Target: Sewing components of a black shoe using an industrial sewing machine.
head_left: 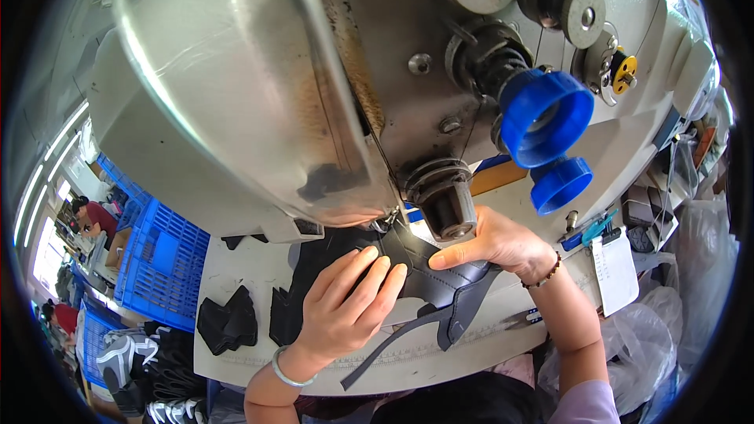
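Note:
A black stitched leather piece (440, 283), looking like a shoe upper with a long thin strap, lies under the needle area (390, 220) of a sewing machine (420, 110). My left hand (345, 310), a pale bangle on its wrist, rests stretched fingertips on the black material left of the needle. On the right side, my right hand (510, 243) grips the leather piece with its thumb on top; its other fingers are partly hidden behind the machine's lower metal post (446, 208). The strap trails toward the table's near edge.
Blue tension knobs (546, 118) jut out above my right hand. Black cut pieces (228, 318) lie on the table's left. Blue crates (163, 263) and shoe parts (129, 357) stand beyond it. At right are a white card (615, 273) and plastic bags (628, 345). People work far left.

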{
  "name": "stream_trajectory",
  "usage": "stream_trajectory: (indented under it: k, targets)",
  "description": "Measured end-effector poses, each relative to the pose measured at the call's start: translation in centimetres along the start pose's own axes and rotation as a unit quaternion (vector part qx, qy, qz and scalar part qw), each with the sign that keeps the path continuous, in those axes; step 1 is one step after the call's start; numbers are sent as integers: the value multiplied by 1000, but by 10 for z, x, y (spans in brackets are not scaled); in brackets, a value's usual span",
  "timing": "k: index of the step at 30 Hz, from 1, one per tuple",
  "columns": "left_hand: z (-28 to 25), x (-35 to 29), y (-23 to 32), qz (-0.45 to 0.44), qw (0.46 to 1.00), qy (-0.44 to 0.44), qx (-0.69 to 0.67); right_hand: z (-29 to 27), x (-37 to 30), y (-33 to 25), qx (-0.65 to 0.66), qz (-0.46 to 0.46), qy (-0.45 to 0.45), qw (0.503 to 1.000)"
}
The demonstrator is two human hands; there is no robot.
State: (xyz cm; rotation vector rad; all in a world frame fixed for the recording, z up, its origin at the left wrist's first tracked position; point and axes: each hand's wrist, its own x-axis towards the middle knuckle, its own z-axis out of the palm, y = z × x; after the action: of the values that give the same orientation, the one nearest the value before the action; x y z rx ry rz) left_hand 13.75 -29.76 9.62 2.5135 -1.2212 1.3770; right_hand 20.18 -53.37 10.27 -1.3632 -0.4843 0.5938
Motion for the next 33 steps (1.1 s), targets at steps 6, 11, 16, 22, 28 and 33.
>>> stream_trajectory:
  k: [6, 11, 16, 22, 28, 33]
  targets:
    - [5, -1, 0, 20, 999, 44, 12, 6, -3, -2, -43, -41, 26, 998]
    - [5, -1, -3, 44, 997, 54, 34, 27, -18, -3, -226, -128, 220, 940]
    - [5, 0, -7, 56, 996, 63, 38, 39, -21, 20, -439, -300, 319, 785]
    - [6, -3, -14, 49, 996, 66, 20, 40, -18, 44, -247, -298, 284, 877]
    - [10, -5, -31, 38, 997, 71, -12, 57, -13, 53, -210, -300, 347, 864]
    - [11, -8, -33, 18, 997, 62, -29, 56, -16, 54, -238, -257, 344, 871]
